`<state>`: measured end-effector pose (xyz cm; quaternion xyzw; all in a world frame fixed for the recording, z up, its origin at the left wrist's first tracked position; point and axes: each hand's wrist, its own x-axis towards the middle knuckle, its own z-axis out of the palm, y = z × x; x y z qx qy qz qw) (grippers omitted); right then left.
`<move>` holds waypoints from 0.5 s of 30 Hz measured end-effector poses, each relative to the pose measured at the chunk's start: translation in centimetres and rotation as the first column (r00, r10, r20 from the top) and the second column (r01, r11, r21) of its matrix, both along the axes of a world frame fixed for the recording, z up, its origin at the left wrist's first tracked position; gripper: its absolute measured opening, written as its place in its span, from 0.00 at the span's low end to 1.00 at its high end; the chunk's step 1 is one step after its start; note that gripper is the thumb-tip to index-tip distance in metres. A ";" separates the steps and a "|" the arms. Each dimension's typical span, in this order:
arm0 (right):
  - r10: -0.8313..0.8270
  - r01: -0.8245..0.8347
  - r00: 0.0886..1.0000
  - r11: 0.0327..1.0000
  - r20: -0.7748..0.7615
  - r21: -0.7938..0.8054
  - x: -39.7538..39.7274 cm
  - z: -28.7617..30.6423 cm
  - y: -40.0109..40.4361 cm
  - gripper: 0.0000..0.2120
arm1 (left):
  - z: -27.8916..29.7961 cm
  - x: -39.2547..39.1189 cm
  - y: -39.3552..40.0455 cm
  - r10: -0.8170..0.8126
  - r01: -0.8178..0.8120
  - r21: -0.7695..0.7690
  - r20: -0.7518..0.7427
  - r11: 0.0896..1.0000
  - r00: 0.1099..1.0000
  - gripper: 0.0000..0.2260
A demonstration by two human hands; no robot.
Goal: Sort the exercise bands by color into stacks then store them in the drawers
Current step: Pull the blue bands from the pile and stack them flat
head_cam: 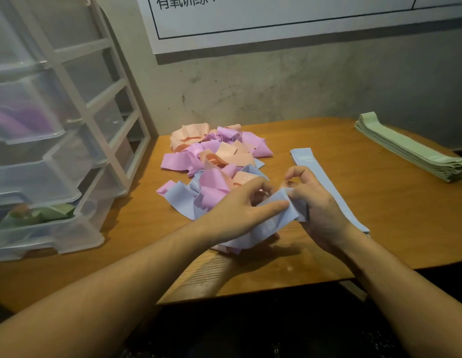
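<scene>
The right hand and left hand both pinched a blue band; the blue stack, lying near-to-far, sat just right.

Two bare forearms reach in from the lower edge of the head view, uncovered from elbow to wrist, with no sleeves showing on either. The left hand and the right hand are bare too, without gloves, rings, a watch or wristbands.
</scene>
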<state>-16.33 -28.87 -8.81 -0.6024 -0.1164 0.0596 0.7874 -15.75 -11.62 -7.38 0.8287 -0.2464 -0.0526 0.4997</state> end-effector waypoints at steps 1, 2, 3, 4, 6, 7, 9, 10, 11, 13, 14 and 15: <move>0.002 -0.002 1.000 1.000 0.011 -0.026 0.0 0.1 0.0 0.11 | 0.1 -0.2 -0.1 0.003 -0.003 -0.009 -0.015 1.000 1.000 0.10; 0.006 -0.005 1.000 0.998 0.023 -0.055 0.0 0.2 0.0 0.12 | 0.3 -0.5 -0.2 -0.002 0.001 -0.013 -0.012 1.000 1.000 0.08; 0.009 -0.007 0.999 0.997 0.032 -0.076 0.0 0.4 0.0 0.13 | 0.6 -0.7 -0.3 -0.004 0.004 0.001 0.010 1.000 1.000 0.06; 0.007 -0.005 0.999 0.997 0.036 -0.078 0.0 0.5 0.1 0.13 | 0.8 -0.8 -0.3 0.009 -0.009 0.019 0.030 1.000 1.000 0.06; -0.021 0.023 0.999 0.998 0.044 -0.061 -0.1 0.7 0.3 0.13 | 1.2 -1.0 0.0 0.072 -0.073 0.021 0.048 0.997 0.996 0.09; -0.057 0.061 0.997 0.996 0.055 -0.069 -0.1 0.6 0.5 0.12 | 1.3 -1.0 0.3 0.116 -0.116 -0.004 0.041 0.993 0.992 0.11; -0.146 0.160 0.983 0.979 0.115 -0.124 -0.1 0.5 0.9 0.10 | 1.7 -1.2 0.8 0.206 -0.206 -0.063 -0.002 0.976 0.978 0.10; -0.188 0.214 0.968 0.963 0.165 -0.161 -0.2 0.5 1.1 0.09 | 1.9 -1.4 1.0 0.242 -0.244 -0.088 -0.033 0.966 0.970 0.10; -0.226 0.270 0.949 0.942 0.218 -0.198 -0.3 0.5 1.4 0.08 | 2.1 -1.5 1.1 0.267 -0.272 -0.111 -0.060 0.956 0.962 0.10; -0.275 0.347 0.914 0.912 0.299 -0.219 -0.6 0.9 1.8 0.06 | 2.6 -1.8 1.6 0.289 -0.305 -0.168 -0.114 0.937 0.950 0.09; -0.279 0.355 0.904 0.912 0.322 -0.206 -0.9 1.3 2.1 0.05 | 2.9 -1.9 1.9 0.290 -0.313 -0.199 -0.139 0.929 0.947 0.09; -0.267 0.345 0.902 0.918 0.338 -0.196 -1.2 1.6 2.3 0.04 | 3.2 -1.9 2.1 0.287 -0.317 -0.228 -0.157 0.921 0.945 0.08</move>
